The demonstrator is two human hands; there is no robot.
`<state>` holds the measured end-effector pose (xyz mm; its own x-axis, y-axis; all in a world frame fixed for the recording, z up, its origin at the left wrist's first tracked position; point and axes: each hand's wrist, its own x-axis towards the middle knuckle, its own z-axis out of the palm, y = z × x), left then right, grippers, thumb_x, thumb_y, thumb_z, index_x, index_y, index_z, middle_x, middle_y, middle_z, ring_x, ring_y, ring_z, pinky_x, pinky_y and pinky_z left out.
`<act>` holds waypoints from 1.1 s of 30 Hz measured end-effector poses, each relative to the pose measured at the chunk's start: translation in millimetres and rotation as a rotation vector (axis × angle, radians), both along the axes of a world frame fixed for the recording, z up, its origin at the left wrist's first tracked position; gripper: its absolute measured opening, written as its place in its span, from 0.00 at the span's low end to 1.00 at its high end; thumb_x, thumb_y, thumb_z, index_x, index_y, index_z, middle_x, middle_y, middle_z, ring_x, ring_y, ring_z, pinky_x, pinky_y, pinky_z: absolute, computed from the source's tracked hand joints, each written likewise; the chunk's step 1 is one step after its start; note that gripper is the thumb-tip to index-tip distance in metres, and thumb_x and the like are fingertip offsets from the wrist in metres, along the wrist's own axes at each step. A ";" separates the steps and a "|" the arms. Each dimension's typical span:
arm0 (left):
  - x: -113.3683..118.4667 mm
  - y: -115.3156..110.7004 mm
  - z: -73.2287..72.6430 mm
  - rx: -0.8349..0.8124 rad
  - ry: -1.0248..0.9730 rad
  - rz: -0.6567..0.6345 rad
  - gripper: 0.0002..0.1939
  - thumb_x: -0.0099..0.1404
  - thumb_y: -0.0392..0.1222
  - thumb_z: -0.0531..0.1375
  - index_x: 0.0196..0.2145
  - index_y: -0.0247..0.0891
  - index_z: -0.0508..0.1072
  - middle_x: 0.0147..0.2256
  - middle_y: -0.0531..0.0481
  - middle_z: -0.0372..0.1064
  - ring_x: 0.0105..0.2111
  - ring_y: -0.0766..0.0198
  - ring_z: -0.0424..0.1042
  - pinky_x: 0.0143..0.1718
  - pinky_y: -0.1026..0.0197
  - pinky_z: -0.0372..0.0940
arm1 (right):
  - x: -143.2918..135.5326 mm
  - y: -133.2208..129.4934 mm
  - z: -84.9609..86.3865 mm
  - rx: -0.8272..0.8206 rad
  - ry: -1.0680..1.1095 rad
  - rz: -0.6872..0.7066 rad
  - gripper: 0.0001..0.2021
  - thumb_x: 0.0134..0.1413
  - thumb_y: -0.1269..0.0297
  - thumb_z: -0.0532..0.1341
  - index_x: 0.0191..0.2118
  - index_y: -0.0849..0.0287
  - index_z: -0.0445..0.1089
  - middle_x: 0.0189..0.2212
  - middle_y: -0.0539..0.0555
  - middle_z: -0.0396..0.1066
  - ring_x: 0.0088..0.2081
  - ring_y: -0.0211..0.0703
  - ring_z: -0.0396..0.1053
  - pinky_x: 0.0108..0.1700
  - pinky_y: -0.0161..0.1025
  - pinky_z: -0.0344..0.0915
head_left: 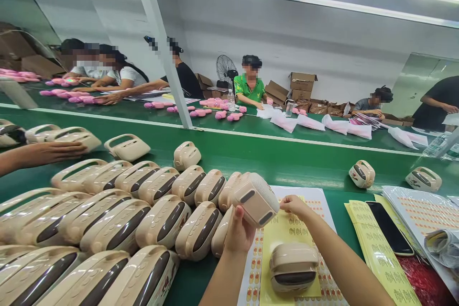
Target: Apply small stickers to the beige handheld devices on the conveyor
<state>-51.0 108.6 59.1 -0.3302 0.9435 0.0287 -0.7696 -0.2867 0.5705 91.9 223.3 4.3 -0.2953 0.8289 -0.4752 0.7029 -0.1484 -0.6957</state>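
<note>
My left hand (241, 232) is closed round a beige speaker (255, 200), tilted so that its underside with two dark rubber feet faces me. To its right, my right hand (294, 204) has its fingers pinched at the upper part of a yellow label sheet (267, 267); whether a label is between the fingertips is too small to tell. The yellow sheet lies on a white sheet of small orange stickers (324, 201). Below my right hand another beige speaker (294, 267) rests on the yellow sheet.
Rows of beige speakers (163, 222) fill the left side. Another person's hand (68, 151) touches a speaker at far left. At right are more yellow sheets (380, 244), a black phone (389, 227) and sticker sheets (423, 215). People sit across the green table (215, 129).
</note>
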 end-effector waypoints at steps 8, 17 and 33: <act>2.2 1.9 -1.5 -0.024 0.014 0.033 0.37 0.35 0.60 0.68 0.44 0.44 0.71 0.39 0.48 0.75 0.47 0.48 0.68 0.44 0.50 0.66 | -15.3 2.1 -4.5 0.125 -0.102 -0.033 0.13 0.57 0.62 0.56 0.48 0.60 0.64 0.47 0.56 0.65 0.43 0.44 0.67 0.43 0.46 0.66; 4.3 6.2 -7.9 -0.040 0.042 0.063 0.39 0.38 0.60 0.67 0.48 0.45 0.68 0.47 0.47 0.71 0.53 0.47 0.62 0.49 0.52 0.62 | -13.0 0.4 -1.2 0.115 -0.080 -0.004 0.14 0.57 0.62 0.56 0.48 0.61 0.64 0.46 0.55 0.65 0.42 0.44 0.67 0.42 0.46 0.67; 5.7 5.5 -5.3 -0.033 0.071 0.083 0.39 0.40 0.59 0.67 0.50 0.43 0.66 0.47 0.45 0.71 0.50 0.48 0.66 0.46 0.52 0.63 | -9.5 1.2 -2.3 0.068 -0.059 0.006 0.15 0.57 0.62 0.56 0.48 0.61 0.63 0.46 0.56 0.65 0.42 0.44 0.67 0.42 0.46 0.67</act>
